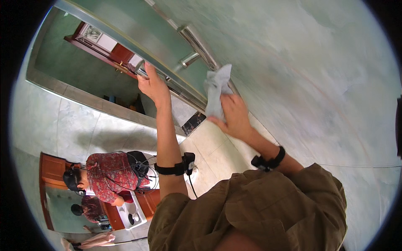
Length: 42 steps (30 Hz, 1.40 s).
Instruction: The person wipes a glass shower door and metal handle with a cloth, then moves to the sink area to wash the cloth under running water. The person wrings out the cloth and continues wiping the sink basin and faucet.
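My left hand (156,88) grips the tubular metal handle (141,68) on one face of a frosted glass door (138,25). On the other face, a long metal pull bar (196,42) stands off the glass on a short post (190,59). My right hand (236,113) holds a crumpled pale grey cloth (216,86) at the lower stretch of that bar. Part of the bar is hidden behind the cloth. Both my forearms wear black straps, each with a small device (189,161).
A marbled green wall (298,78) rises close at right. Beyond the door edge lies a doorway with a dark threshold strip (193,123). At lower left, a person (110,175) leans over a white sink (132,213) below a mirror (59,204). Beige tiles (216,150) cover the floor.
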Available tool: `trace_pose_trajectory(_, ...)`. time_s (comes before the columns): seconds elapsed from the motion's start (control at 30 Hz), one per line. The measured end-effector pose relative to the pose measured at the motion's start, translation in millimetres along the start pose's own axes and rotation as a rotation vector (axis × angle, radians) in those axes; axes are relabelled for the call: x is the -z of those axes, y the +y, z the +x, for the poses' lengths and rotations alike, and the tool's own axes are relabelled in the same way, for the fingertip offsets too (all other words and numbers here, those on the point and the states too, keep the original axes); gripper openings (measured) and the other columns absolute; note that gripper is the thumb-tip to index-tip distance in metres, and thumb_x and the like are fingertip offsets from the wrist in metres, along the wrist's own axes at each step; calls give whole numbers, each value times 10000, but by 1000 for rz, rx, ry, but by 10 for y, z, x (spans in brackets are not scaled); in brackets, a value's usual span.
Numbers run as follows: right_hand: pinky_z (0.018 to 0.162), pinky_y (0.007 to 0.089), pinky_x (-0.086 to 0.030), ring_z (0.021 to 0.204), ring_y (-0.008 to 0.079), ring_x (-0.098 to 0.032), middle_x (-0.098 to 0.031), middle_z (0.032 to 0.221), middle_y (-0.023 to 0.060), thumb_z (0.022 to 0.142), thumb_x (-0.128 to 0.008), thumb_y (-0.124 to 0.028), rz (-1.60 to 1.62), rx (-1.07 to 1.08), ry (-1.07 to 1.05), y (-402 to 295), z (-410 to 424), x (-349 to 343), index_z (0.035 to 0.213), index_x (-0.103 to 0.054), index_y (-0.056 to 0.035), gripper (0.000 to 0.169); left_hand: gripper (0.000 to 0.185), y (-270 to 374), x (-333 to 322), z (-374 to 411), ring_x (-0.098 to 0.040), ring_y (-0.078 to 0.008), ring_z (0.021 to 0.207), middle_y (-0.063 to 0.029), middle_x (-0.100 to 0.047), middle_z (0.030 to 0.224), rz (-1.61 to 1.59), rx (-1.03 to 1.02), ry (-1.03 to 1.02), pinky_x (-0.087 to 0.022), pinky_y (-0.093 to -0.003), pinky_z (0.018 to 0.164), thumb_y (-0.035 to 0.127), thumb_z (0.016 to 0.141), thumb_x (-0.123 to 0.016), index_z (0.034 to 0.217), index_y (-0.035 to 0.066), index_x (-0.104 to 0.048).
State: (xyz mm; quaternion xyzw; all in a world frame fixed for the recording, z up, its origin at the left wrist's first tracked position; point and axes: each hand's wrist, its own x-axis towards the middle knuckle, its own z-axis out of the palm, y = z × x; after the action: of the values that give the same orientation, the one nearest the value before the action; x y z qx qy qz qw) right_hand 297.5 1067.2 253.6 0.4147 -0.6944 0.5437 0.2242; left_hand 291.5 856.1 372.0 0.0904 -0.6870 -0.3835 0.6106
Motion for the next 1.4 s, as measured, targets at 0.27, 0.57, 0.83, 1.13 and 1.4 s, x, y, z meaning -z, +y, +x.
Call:
trace_pose_trajectory(0.27,664,260,-422,780,107,-508,-565,902,28,891,-528,-242,929,-511,311,-67,27,199,1052,-527,-4,287,279,-128,250,54,-461,-64,639,5,-562,718,-93,-19,25,-391,-236,574,261,895,-526,866,-13,-570)
trace_pose_trajectory(0.57,833,430,-419,1066,398,-452,-346,1318,222,649,-718,-100,-90,406,166,-226,1581,-337,1136,-490,-57,540,262,-130,426,261,-395,-40,589,46,-498,653,-162,16,66,-339,-205,529,259,877,-550,857,0,-580)
trace_pose_trajectory(0.83,646,312,-484,685,219,-611,-636,762,98,656,-718,-184,-184,-116,-483,-722,2611,-270,901,-640,-41,294,264,6,530,273,-440,-62,482,0,-504,560,-224,71,73,-349,-209,453,285,848,-593,800,28,-555)
trace_pose_trajectory(1.13,714,294,-470,815,132,-567,-606,931,75,676,-748,-151,546,-75,260,-207,1332,-865,1078,-491,-18,495,362,-68,607,173,-451,-67,478,-12,-516,532,-132,41,86,-357,-214,457,365,832,-604,750,15,-555)
trace_pose_trajectory(1.4,756,293,-449,880,147,-542,-578,956,64,646,-746,-100,529,-331,126,942,-374,-1504,1063,-466,-45,504,342,-251,640,190,-381,-45,524,18,-494,571,-147,-63,78,-310,-222,471,337,842,-591,750,10,-554)
